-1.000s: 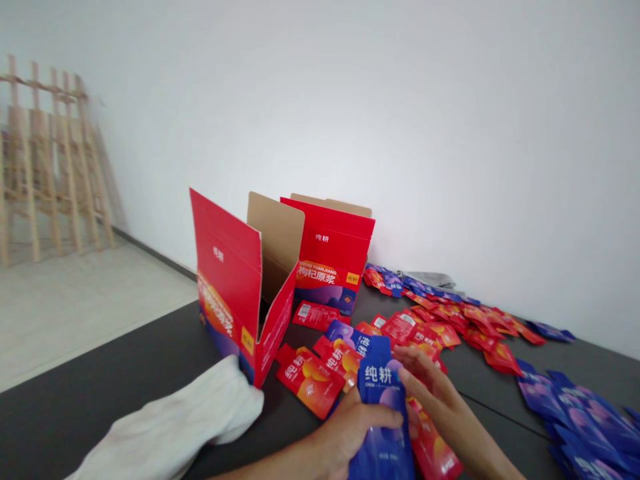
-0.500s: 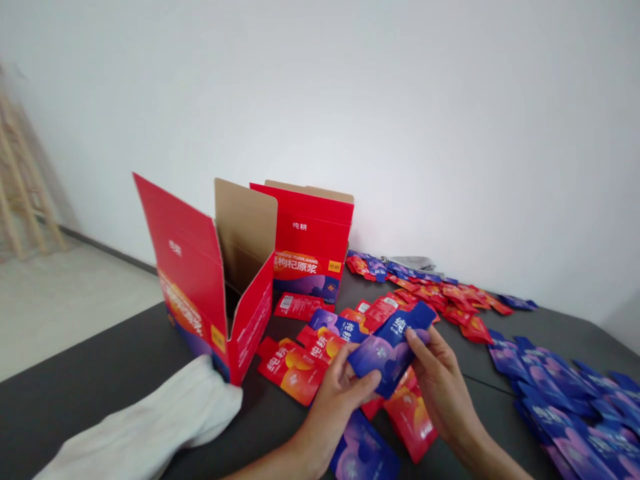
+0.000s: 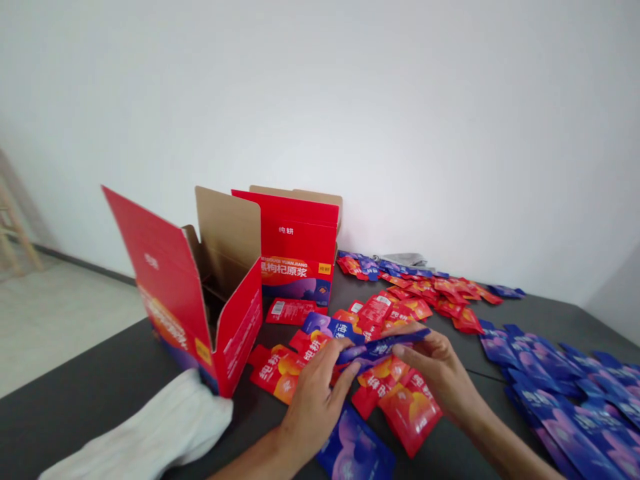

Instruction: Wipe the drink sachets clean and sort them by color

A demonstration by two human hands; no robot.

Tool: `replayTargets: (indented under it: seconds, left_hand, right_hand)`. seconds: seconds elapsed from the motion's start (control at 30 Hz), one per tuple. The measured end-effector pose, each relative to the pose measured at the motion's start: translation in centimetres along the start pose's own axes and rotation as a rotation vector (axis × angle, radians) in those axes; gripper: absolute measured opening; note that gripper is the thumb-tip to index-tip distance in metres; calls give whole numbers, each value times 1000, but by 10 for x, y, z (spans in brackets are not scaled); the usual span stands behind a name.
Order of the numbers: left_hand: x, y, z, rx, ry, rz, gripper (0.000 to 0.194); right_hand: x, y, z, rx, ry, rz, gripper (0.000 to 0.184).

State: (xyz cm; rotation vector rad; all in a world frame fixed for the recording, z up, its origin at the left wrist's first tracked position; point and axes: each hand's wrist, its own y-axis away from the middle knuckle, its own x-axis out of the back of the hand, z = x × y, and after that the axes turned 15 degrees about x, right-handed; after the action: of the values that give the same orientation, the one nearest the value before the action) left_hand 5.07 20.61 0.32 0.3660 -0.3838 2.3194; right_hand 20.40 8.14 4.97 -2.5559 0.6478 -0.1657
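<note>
Between both hands a blue-purple pouch [image 3: 373, 353] is held nearly edge-on above the pile. My left hand [image 3: 315, 393] pinches its left end with thumb and fingers. At the other end, my right hand [image 3: 433, 363] grips it the same way. Beneath them lie red pouches [image 3: 413, 410] with orange fruit prints, overlapping one another. One blue pouch [image 3: 356, 448] rests on the table just below my left hand, and another blue pouch [image 3: 330, 325] lies behind it. Left of the pile stands an open red carton [image 3: 240, 333] with its flaps up; its inside is mostly hidden.
A second red carton [image 3: 295, 247] stands open behind the first. White cloth [image 3: 145, 427] lies at the front left of the dark table [image 3: 90, 387]. Many blue pouches [image 3: 565, 400] spread over the right side. Red pouches [image 3: 450, 293] and a grey cloth [image 3: 403, 259] lie near the wall.
The blue pouch has tipped from showing its printed face to nearly edge-on, both hands still on it. The view has shifted slightly, so the cartons appear farther left.
</note>
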Motion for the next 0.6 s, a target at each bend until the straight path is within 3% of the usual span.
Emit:
replayTargets:
  seconds: [0.1,0.23,0.4,0.5,0.6]
  left_hand:
    - [5,-6,-1,-134,-143,-52,20]
    - [0,-9,-6,-124,-232,-150,26]
    - [0,-10,-5,-100,-148,-76,22]
    - [4,-9,-3,-92,-117,-9,23]
    - [5,-8,-2,-86,-156,-76,24]
  right_hand:
    - [24,-1,3,-88,102,-193,23]
    - [46,-2,13,-103,224,-293,25]
    - [49,-3,9,-43,554,-374,21]
    - [46,0,9,-37,620,-424,25]
    - [46,1,11,-25,636,-465,21]
